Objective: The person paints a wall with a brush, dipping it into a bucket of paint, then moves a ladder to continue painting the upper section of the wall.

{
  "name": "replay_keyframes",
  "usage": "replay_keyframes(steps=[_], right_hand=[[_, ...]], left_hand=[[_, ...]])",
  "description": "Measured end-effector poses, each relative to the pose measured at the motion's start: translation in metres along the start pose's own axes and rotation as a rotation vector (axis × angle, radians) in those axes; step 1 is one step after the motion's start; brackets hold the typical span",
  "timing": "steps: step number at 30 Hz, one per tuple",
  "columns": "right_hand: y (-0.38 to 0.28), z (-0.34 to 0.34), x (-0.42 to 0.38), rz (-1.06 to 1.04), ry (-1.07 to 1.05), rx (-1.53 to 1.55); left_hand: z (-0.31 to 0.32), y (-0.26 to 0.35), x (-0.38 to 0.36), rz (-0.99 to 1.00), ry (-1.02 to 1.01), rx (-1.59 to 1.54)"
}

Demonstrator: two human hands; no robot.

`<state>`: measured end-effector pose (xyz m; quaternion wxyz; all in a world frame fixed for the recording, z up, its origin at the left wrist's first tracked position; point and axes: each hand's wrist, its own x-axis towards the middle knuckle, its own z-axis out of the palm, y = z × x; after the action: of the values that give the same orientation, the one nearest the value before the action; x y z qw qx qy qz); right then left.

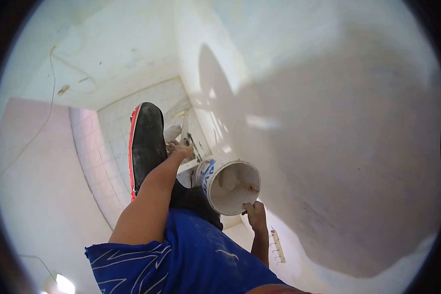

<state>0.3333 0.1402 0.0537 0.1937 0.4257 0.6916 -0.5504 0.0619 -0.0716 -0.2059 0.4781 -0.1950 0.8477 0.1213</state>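
Note:
A white bucket with blue lettering is tilted so its mouth faces the camera; the inside is smeared with pale material, with a small reddish spot near the right rim. My right hand is closed on the lower right part of its rim. My left hand reaches forward beside the dark trouser leg with red edging. Its fingers are curled at a pale object that I cannot make out, above and left of the bucket. White frame pieces show just below that hand.
A broad pale wall with large shadows fills the right side. Tiled surface lies beyond the leg. A hook rack hangs at the lower right. A thin cable runs at the upper left, and a bright light shows at the lower left.

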Motion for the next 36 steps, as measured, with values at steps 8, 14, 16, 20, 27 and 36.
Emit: replay_keyframes(steps=[8,14,16,20,27,36], right_hand=[[-0.013,-0.013,0.012,-0.052,-0.090,-0.033],[-0.043,-0.016,0.011,-0.141,-0.142,-0.152],[-0.057,-0.016,0.008,-0.106,-0.173,-0.122],[-0.078,-0.017,0.003,-0.135,-0.221,-0.214],[-0.085,-0.027,0.009,-0.172,-0.348,-0.242],[-0.111,-0.041,0.000,-0.144,-0.411,-0.382]], left_hand=[[-0.017,-0.097,-0.007,0.381,-0.059,0.443],[-0.019,-0.103,-0.040,0.463,-0.090,0.361],[-0.029,-0.098,-0.055,0.480,-0.058,0.346],[-0.036,-0.093,-0.070,0.483,-0.079,0.316],[-0.059,-0.081,-0.106,0.591,0.007,0.285],[-0.093,-0.107,-0.116,0.771,0.278,0.059]])
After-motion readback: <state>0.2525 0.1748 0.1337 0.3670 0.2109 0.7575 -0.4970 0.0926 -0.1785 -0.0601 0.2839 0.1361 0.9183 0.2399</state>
